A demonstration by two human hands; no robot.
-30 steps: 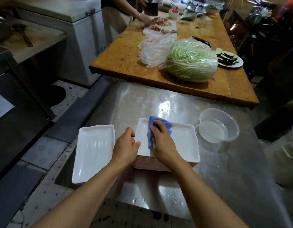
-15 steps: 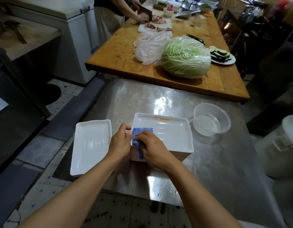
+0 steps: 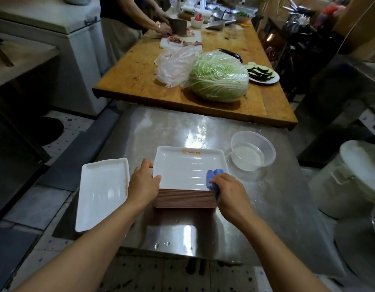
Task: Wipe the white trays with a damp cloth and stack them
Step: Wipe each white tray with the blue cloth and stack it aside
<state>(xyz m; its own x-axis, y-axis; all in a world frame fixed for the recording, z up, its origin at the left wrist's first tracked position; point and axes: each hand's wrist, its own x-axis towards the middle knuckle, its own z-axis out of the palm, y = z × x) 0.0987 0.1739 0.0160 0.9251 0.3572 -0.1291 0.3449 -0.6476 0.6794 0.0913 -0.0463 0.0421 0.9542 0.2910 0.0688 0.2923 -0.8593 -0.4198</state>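
Top tray sits on a tall tray stack on the steel table, near the front edge, roughly centre; white inside, small orange print near its far rim; stack sides look pinkish-brown. Blue cloth is bunched at the tray's near-right corner, part on the tray surface, part draped over the stack's right edge. Right hand grasps the cloth, fingers curled round it, knuckles up; fingertips hidden under the cloth. Left hand grips the top tray's left edge: thumb lies on the near-left rim, fingers wrap the far-left side; how far they reach under, cannot tell.

Single white tray lies flat just left of the stack, long side running front to back, overhanging the table's left edge; apart from the stack, close to the left hand's wrist.

Clear plastic bowl with water stands just right of the stack's far corner; not touching it as far as visible. Water droplets on the table near the front edge.

Beyond the steel table: wooden table, higher, with a wrapped cabbage, a clear plastic bag left of it, a plate of eggplant slices to the right; at the far end another person cuts meat on a white cutting board with a cleaver. White bucket on the floor, right of the steel table.
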